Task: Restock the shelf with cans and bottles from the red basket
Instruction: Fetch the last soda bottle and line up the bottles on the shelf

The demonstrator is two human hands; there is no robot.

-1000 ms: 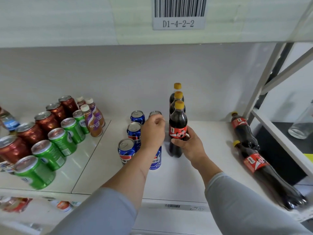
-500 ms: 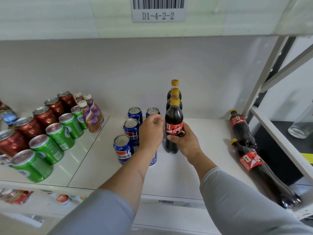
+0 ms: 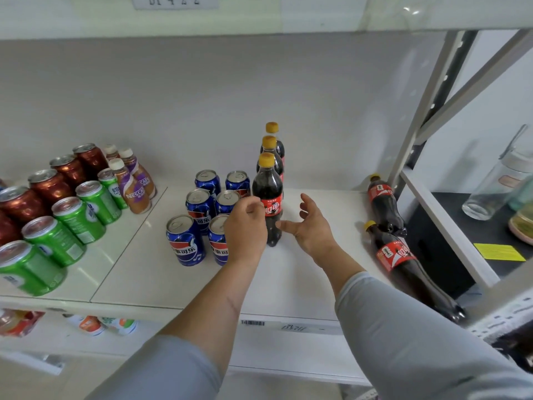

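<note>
Shelf (image 3: 288, 287) board is white and takes up most of the view, with a grey back wall behind it and a metal upright on the right. Two sleeved arms come in from the near edge. Left block of the shelf has green cans (image 3: 78, 217) in a row, red-brown cans (image 3: 49, 186) behind them, and a few small coffee bottles (image 3: 129, 189) at the far end of those rows. Over on the right, two cola bottles (image 3: 398, 255) are lying on their sides, one just past the other, well apart from everything else.

Middle of the shelf: three upright cola bottles lined up front to back, yellow caps. The front cola bottle (image 3: 268, 194) stands on its own. Right hand (image 3: 310, 226) is just beside it on the right, fingers spread and relaxed, grasping nothing; can't tell if the thumb tip touches the bottle's lower part. Left hand (image 3: 246, 226) has fingers curled, sitting between that bottle and the blue cans (image 3: 199, 215), covering part of the nearest right can; can't tell if it's actually gripping anything.

Blue cans stand in two columns of three, just left of the bottle line.
</note>
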